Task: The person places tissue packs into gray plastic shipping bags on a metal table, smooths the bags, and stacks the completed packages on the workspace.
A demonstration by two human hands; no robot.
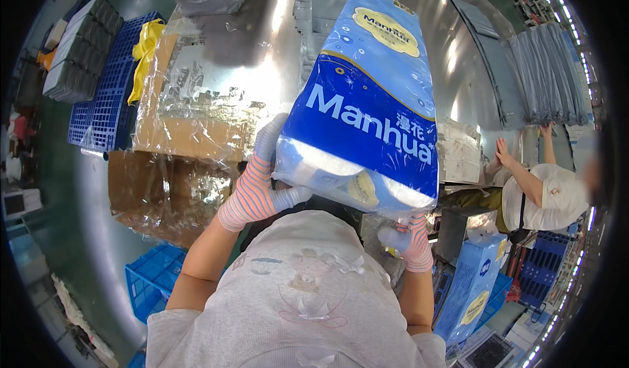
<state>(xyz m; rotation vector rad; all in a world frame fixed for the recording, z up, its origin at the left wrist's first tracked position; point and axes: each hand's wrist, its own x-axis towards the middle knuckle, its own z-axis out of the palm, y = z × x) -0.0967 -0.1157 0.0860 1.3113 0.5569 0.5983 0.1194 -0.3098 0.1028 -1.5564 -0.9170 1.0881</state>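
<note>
A large blue pack of tissue rolls (367,106) in shiny plastic film is tilted up in front of my chest, over a metal worktop (272,53). White rolls show through the clear film at its near end. My left hand (252,191), in a striped glove, grips the pack's near left corner, with fingers up along the side and thumb at the near end. At the near right corner, my right hand (413,243), gloved alike, holds the pack from below; the pack partly hides its fingers. Flat grey sheets or bags (311,27) lie beyond the pack.
Left of the pack stand cardboard boxes (173,191) wrapped in clear film. Beyond them are a blue crate (121,73), a yellow bag (145,57) and grey bundles (82,53). A similar pack (472,289) stands at lower right. A co-worker (550,194) reaches toward grey stacks (550,73).
</note>
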